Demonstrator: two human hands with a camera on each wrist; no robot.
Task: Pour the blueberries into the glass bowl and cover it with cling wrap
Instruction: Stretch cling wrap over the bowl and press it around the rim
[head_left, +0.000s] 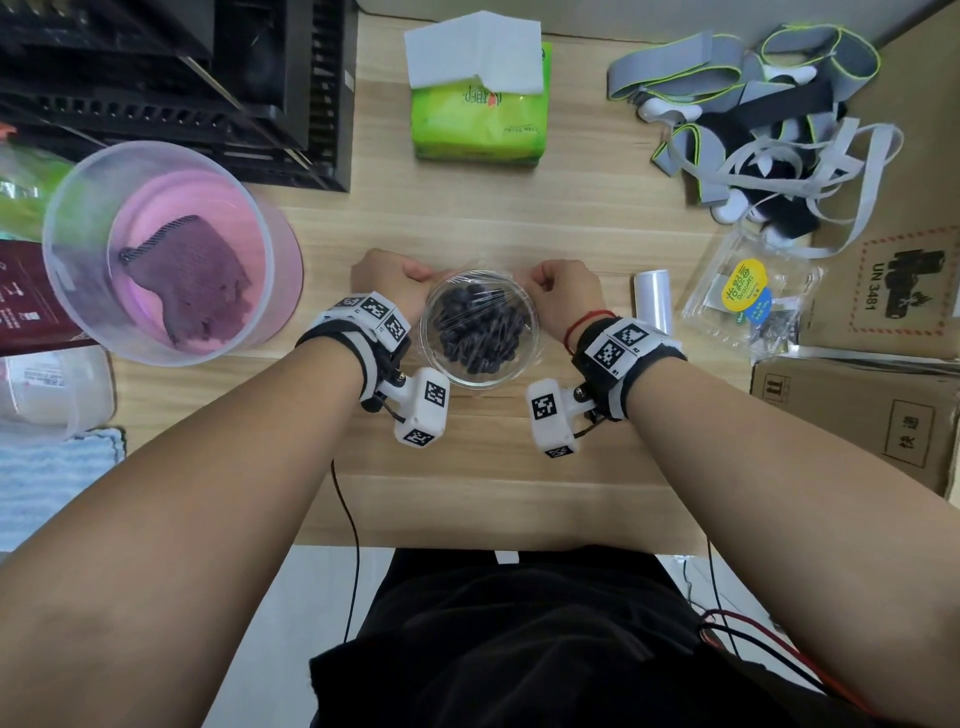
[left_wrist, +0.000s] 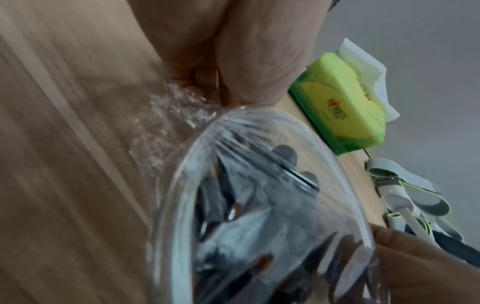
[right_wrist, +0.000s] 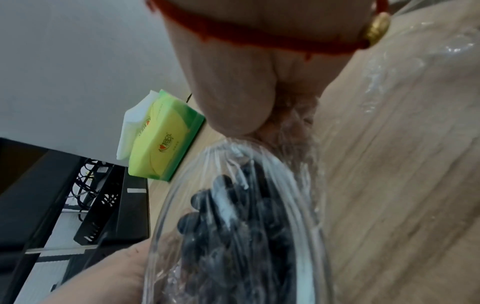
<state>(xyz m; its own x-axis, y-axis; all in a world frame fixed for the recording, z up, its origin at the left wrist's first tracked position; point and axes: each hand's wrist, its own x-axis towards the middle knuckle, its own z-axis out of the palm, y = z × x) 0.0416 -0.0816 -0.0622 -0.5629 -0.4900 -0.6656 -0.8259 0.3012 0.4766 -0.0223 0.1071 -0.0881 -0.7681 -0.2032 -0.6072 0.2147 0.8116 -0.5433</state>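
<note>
A small glass bowl (head_left: 530, 338) full of dark blueberries (head_left: 478, 327) stands mid-table, with a sheet of cling wrap (head_left: 480, 291) stretched over its top. My left hand (head_left: 395, 275) pinches the wrap's edge at the bowl's far-left rim; the left wrist view shows the bunched cling wrap (left_wrist: 182, 107) under the fingers. My right hand (head_left: 561, 288) pinches the wrap at the far-right rim, and the right wrist view shows the gathered cling wrap (right_wrist: 298, 127) in its fingers above the glass bowl (right_wrist: 166, 216). The wrap roll (head_left: 652, 301) lies just right of the bowl.
An empty clear berry clamshell (head_left: 748, 296) sits at the right near cardboard boxes (head_left: 857, 415). A green tissue pack (head_left: 480, 104) lies at the back, straps (head_left: 753, 130) back right, a clear tub with pink inside (head_left: 161, 249) left, and a black rack (head_left: 182, 88) back left.
</note>
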